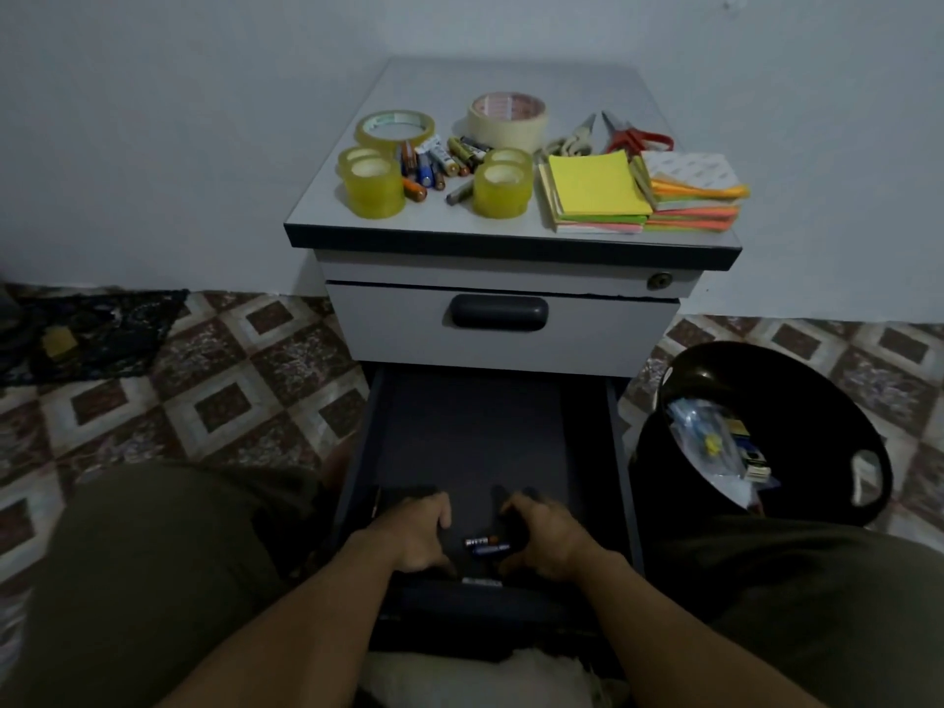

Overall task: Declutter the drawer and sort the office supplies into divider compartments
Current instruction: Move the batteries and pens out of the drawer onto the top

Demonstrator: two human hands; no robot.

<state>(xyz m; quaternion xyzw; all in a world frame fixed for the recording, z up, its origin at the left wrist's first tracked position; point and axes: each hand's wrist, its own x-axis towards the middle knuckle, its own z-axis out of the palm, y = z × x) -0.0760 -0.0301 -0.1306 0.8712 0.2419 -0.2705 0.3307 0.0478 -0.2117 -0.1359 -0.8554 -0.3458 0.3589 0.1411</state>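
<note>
You are looking down at a small grey cabinet point(511, 278) against a pale wall, with its lower drawer point(475, 442) pulled out toward you between your knees. Both of your hands are inside the near end of the dark drawer: your left hand point(416, 536) and your right hand point(544, 541) rest palm-down with fingers curled, and two batteries point(485, 545) lie on the drawer floor between them — whether either hand grips anything cannot be told in the dim light. The rest of the drawer floor is dark and bare. On the cabinet's worktop point(449, 222) the supplies sit in groups: rolls of clear tape point(372, 189) at the left, loose batteries and pens point(439, 161) beside them, a roll of masking tape point(507, 120) behind, two pairs of scissors point(608, 135), and stacks of coloured sticky notes point(638, 191) at the right. A black bin point(766, 431) holding scraps stands on the tiled floor to your right.
</note>
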